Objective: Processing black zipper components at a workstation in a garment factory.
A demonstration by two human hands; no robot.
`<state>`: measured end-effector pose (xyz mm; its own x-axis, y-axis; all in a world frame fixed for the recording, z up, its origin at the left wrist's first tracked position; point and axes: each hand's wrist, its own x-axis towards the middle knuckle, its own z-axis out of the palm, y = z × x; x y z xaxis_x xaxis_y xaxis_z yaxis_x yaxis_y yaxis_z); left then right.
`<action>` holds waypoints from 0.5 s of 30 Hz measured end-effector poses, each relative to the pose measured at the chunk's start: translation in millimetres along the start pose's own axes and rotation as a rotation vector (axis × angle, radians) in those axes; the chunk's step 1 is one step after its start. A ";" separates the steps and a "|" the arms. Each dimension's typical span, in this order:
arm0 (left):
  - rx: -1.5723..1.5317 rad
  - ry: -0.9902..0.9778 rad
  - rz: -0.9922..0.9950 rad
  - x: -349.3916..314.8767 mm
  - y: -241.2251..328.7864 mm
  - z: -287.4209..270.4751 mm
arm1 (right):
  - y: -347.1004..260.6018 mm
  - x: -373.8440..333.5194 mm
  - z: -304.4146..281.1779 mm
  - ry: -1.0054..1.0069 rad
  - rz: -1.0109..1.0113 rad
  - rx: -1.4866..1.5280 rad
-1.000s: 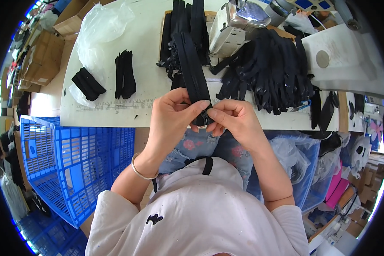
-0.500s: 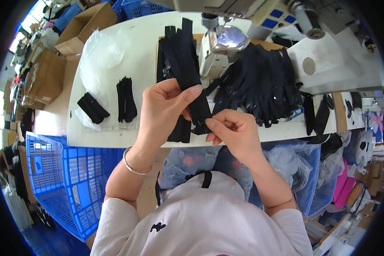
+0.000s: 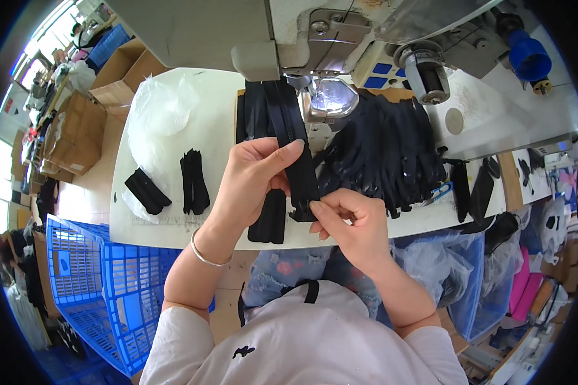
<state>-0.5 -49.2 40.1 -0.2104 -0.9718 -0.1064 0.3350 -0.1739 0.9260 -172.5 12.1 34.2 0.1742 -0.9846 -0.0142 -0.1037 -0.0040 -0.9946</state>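
A long black zipper [image 3: 301, 181] hangs between my two hands in front of the sewing machine [image 3: 331, 102]. My left hand [image 3: 253, 168] is closed around its middle, the thumb pressed on top. The fingertips of my right hand [image 3: 352, 221] pinch its lower end at the side edge. Beneath my left hand, more black zippers [image 3: 267, 218] lie on the white table [image 3: 221, 226]. To the right of the machine head, a large pile of black zippers [image 3: 382, 157] spreads over the tabletop. The zipper's upper end goes out of sight behind the machine's body.
On the left of the table are two small black bundles [image 3: 194, 183] and a clear plastic bag [image 3: 160, 106]. Blue-handled snips [image 3: 440, 191] lie right of the pile. A blue crate [image 3: 131, 292] stands below the left edge, and a blue bin with plastic bags [image 3: 462, 282] at the right.
The view has tilted upward, so more of the sewing machine shows and the table sits lower. Both hands keep their hold on the zipper with little visible movement.
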 end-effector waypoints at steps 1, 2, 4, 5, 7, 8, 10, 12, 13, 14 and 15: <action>-0.019 -0.008 -0.023 0.6 1.7 1.6 | -0.2 -0.4 -0.1 0.002 -0.002 0.001; -0.039 -0.017 -0.047 1.4 3.2 3.1 | -0.3 -0.7 -0.1 0.015 -0.022 -0.020; -0.049 -0.025 -0.054 3.0 6.2 6.0 | -1.2 -0.6 -0.1 0.029 -0.043 -0.041; -0.062 -0.031 -0.063 3.9 7.3 7.1 | -2.0 -0.4 -0.1 0.038 -0.044 -0.037; -0.061 -0.031 -0.062 6.2 8.6 8.3 | -2.6 0.4 0.1 0.046 -0.049 -0.035; -0.060 -0.030 -0.064 7.6 9.2 8.7 | -2.8 0.9 0.3 0.051 -0.049 -0.014; -0.059 -0.031 -0.052 11.9 10.7 9.7 | -4.4 2.9 0.9 0.053 -0.053 0.005; -0.059 -0.030 -0.038 16.8 13.3 8.1 | -7.8 5.1 2.0 0.054 -0.065 0.070; -0.061 -0.054 -0.043 20.4 14.1 6.9 | -8.9 6.5 2.0 0.053 -0.068 0.066; -0.064 -0.078 -0.048 22.8 15.1 6.5 | -10.2 8.5 2.0 0.060 -0.053 0.106; -0.066 -0.079 -0.043 24.2 16.3 8.6 | -11.5 10.1 1.8 0.068 -0.037 0.146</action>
<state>-8.0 -74.1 55.8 -0.2966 -0.9482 -0.1142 0.3832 -0.2277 0.8952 -167.7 2.6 45.3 0.1082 -0.9938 0.0252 0.0455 -0.0204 -0.9988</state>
